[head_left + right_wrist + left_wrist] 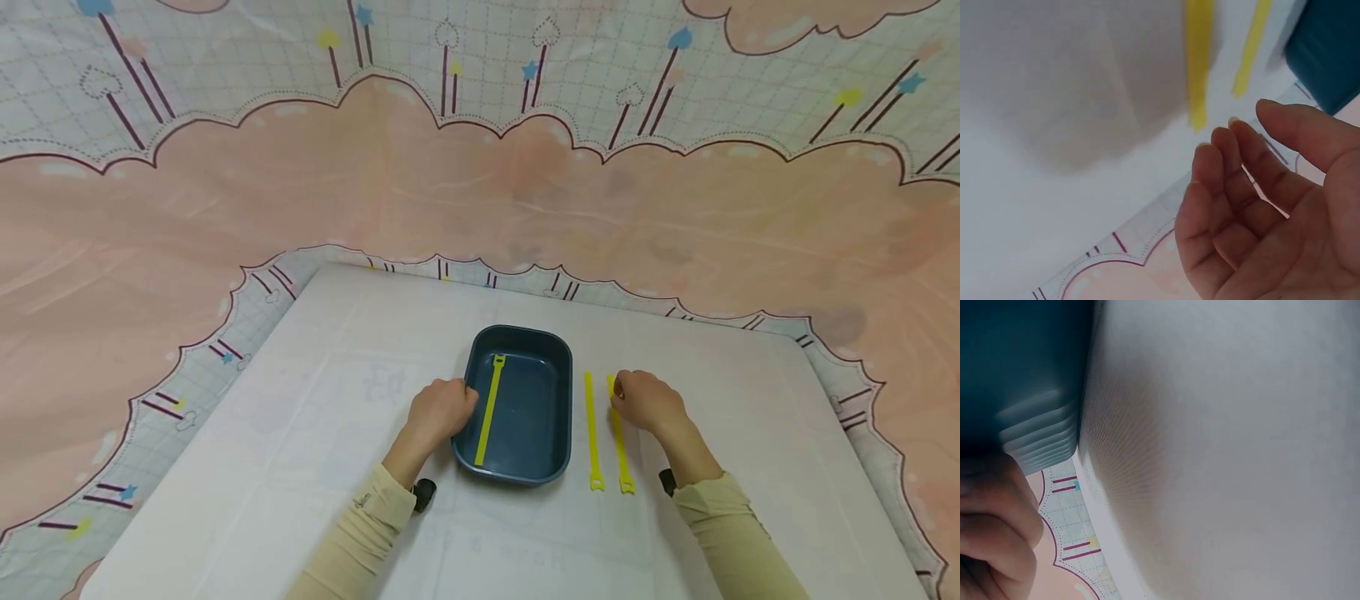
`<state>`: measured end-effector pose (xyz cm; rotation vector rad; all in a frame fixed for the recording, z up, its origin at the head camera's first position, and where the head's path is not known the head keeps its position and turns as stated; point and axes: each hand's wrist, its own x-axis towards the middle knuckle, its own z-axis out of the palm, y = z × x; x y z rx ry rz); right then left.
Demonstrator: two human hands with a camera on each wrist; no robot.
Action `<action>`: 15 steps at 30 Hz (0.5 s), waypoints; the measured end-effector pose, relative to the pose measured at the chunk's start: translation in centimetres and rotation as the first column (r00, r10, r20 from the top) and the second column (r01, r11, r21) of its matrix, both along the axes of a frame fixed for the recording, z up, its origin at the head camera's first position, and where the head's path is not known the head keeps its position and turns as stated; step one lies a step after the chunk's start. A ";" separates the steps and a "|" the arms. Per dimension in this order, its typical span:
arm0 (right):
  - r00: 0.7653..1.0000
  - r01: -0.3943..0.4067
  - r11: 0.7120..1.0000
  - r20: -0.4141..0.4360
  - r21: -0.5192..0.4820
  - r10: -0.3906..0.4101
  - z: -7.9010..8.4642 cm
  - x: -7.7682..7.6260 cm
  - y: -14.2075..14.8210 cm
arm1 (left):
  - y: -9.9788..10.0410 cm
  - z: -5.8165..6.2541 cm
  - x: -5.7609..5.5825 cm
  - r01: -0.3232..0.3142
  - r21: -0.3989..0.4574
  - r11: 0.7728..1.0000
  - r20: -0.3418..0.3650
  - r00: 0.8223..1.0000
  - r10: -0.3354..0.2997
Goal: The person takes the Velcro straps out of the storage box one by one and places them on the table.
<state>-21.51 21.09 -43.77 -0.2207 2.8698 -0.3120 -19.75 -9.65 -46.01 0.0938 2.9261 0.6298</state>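
Observation:
A dark blue rectangular tray stands on the white table, one yellow strap with a slotted end lying lengthwise inside it. My left hand grips the tray's left rim, its curled fingers against the ribbed wall in the left wrist view. Two more yellow straps lie side by side to the tray's right, an inner strap and an outer strap. Over the far end of the outer one is my right hand. In the right wrist view its loosely bent fingers hold nothing, close to the strap's tip.
The white tabletop extends around the tray and straps. A patterned pink cloth hangs behind the table and along its sides. Dark wrist cameras sit at both cuffs, the left camera low beside the tray.

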 end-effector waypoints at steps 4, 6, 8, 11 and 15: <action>0.998 -0.012 1.000 -0.068 -0.016 0.011 0.4 -0.1 -0.5 | 0.0 0.1 0.0 -0.004 0.002 1.000 0.011 1.000 0.004; 0.995 -0.018 1.000 -0.094 -0.021 0.015 0.7 -0.1 -0.9 | 0.0 0.1 0.0 -0.004 0.005 1.000 0.013 1.000 0.004; 0.993 -0.025 0.999 -0.114 -0.027 0.022 1.0 -0.1 -1.3 | 0.0 0.1 0.0 -0.006 0.008 1.000 0.017 1.000 0.005; 0.989 -0.046 0.998 -0.145 -0.034 0.040 1.5 -0.1 -1.7 | 0.0 0.1 0.1 -0.004 0.012 1.000 0.015 1.000 0.004; 0.979 -0.079 0.996 -0.190 -0.050 0.068 1.9 -0.1 -2.3 | 0.0 0.1 0.1 -0.003 0.017 1.000 0.014 1.000 0.003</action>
